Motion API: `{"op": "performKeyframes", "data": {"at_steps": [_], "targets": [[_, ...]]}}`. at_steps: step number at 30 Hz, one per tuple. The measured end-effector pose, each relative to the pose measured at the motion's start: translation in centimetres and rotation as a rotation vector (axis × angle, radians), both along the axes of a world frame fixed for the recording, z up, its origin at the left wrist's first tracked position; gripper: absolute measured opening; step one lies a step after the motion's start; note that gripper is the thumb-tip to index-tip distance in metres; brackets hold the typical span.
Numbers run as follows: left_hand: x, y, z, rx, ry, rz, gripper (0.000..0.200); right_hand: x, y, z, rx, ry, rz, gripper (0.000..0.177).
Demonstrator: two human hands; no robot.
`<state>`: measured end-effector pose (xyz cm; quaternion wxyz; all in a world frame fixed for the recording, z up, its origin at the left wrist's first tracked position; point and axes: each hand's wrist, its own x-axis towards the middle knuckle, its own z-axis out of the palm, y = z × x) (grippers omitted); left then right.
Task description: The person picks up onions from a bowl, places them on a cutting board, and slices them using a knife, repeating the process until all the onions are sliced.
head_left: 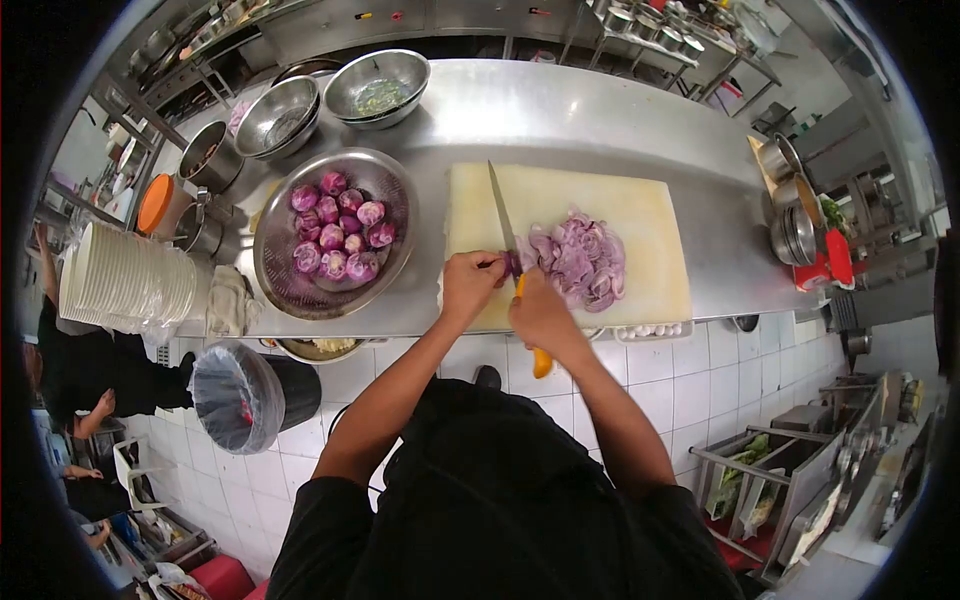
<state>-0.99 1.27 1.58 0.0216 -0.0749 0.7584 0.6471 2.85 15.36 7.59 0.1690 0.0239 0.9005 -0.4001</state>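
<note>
My right hand [540, 305] is closed round the yellow handle of a long kitchen knife [501, 205], its blade pointing away from me over a pale cutting board [640, 200]. Against the blade, the fingers of my left hand [473, 285] grip a piece of red onion [511, 264], mostly hidden by the fingers and knife. To the right of the knife lies a heap of sliced red onion [582, 258] on the board. Left of the board, a perforated metal colander [400, 240] holds several peeled whole red onions [335, 230].
Metal bowls [408, 62] and pots [212, 150] stand at the back left, beside stacked white containers [130, 275] and a cloth [232, 300]. A lined bin [240, 395] is below. Pots [795, 230] stand at the right end. Other people [110, 365] are at left.
</note>
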Motion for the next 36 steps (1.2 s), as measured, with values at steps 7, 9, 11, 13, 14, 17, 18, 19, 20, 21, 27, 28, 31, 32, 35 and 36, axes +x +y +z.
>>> {"op": "performKeyframes", "data": {"at_steps": [7, 9, 11, 13, 14, 17, 18, 19, 20, 21, 27, 28, 31, 32, 35, 36], "targets": [[0.0, -0.2, 0.5, -0.025, -0.020, -0.025, 0.019, -0.5, 0.6, 5.1, -0.030, -0.175, 0.041, 0.029], [0.1, -0.2, 0.4, -0.039, -0.018, -0.022, 0.018, 0.1, 0.0, 4.3, -0.062, -0.157, 0.015, 0.025], [0.0, 0.1, 0.1, 0.000, -0.017, 0.010, 0.017, -0.4, 0.2, -1.6, 0.056, 0.020, 0.056, 0.029], [0.1, 0.0, 1.2, -0.044, 0.001, 0.008, 0.017, -0.8, -0.2, -0.5, 0.068, 0.003, 0.065, 0.033], [0.4, -0.1, 1.5, -0.068, 0.001, -0.001, 0.017, -0.9, 0.4, 1.3, 0.022, -0.113, 0.042, 0.033], [-0.3, -0.3, -1.0, -0.017, 0.012, -0.037, 0.017, -0.5, 0.6, 5.4, -0.034, -0.188, 0.043, 0.030], [-0.1, -0.2, -0.8, -0.001, -0.004, -0.023, 0.016, -0.4, 0.4, 5.7, -0.042, -0.170, 0.055, 0.029], [0.0, 0.0, -0.2, 0.014, -0.013, -0.008, 0.015, -0.4, 0.2, 3.3, 0.020, -0.082, 0.065, 0.029], [0.0, 0.2, 0.2, 0.029, -0.023, 0.008, 0.015, -0.4, -0.1, -1.0, 0.081, 0.006, 0.076, 0.029], [0.1, 0.2, 0.2, 0.029, -0.018, 0.012, 0.014, -0.3, -0.2, -3.5, 0.142, 0.092, 0.086, 0.030], [-0.4, 0.1, -0.5, 0.024, 0.019, 0.007, 0.017, -0.6, 0.5, 0.1, 0.062, -0.033, 0.080, 0.029], [-0.2, 0.1, -0.1, 0.025, 0.019, 0.011, 0.017, -0.5, 0.4, 2.3, 0.032, -0.089, 0.064, 0.030], [0.1, -0.1, -0.1, 0.013, 0.005, -0.012, 0.017, 0.1, 0.3, 6.4, -0.022, -0.212, 0.033, 0.031], [0.0, -0.2, 0.0, 0.006, 0.004, -0.024, 0.017, 0.1, 0.1, 6.6, -0.019, -0.210, 0.038, 0.031], [0.2, 0.0, 0.6, 0.043, 0.013, -0.008, 0.017, 0.2, 0.0, 6.7, -0.018, -0.208, 0.049, 0.032], [0.2, 0.0, 0.7, 0.036, 0.011, -0.006, 0.017, 0.2, 0.0, 6.7, -0.019, -0.206, 0.053, 0.032]]}}
